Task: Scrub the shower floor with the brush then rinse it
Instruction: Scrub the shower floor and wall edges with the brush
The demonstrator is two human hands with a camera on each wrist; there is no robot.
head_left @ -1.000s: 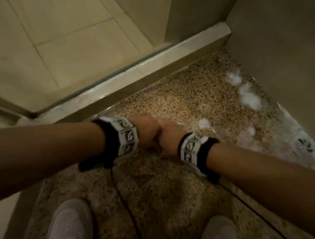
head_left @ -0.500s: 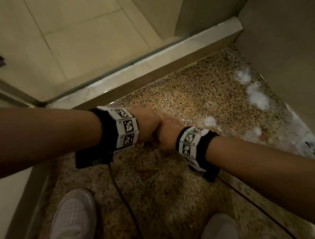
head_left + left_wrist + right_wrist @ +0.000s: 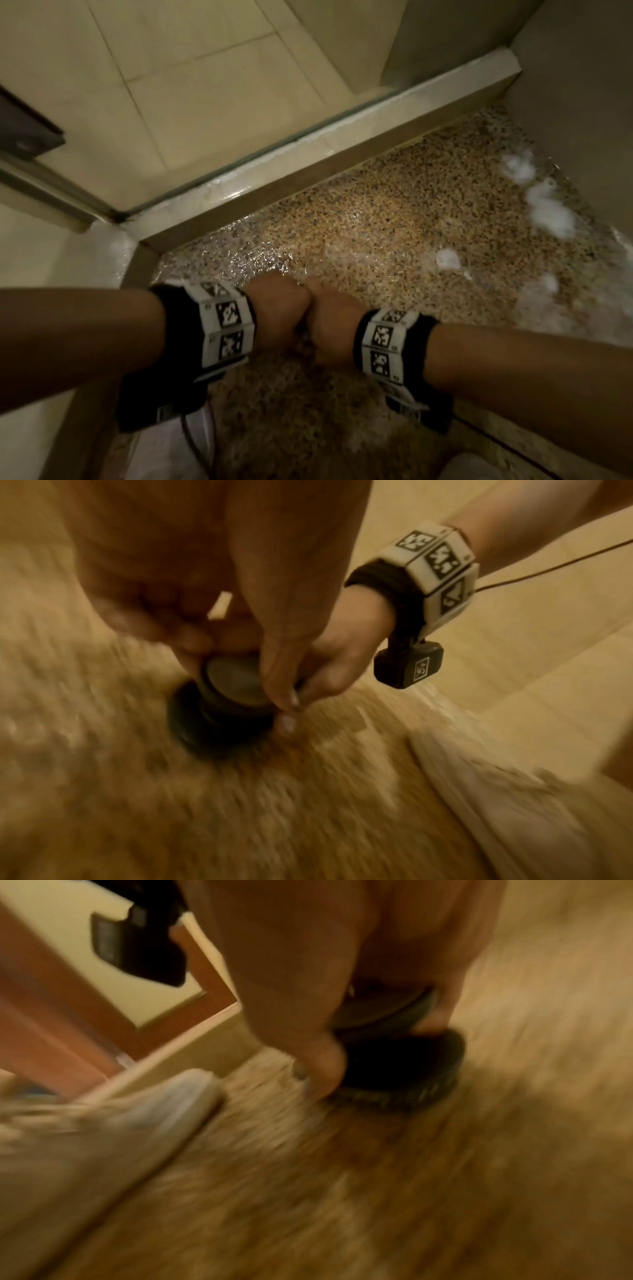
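Wet speckled shower floor (image 3: 394, 219) lies below; left hand (image 3: 277, 308) and right hand (image 3: 330, 329), knuckles touching, both curl around a round black brush (image 3: 219, 712).

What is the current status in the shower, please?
Left hand and right hand both grip brush. Brush pressed on wet shower floor. Foam patches remain; nothing blocking.

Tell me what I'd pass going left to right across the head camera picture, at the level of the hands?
Left wristband → left hand → right hand → right wristband, all above the speckled shower floor.
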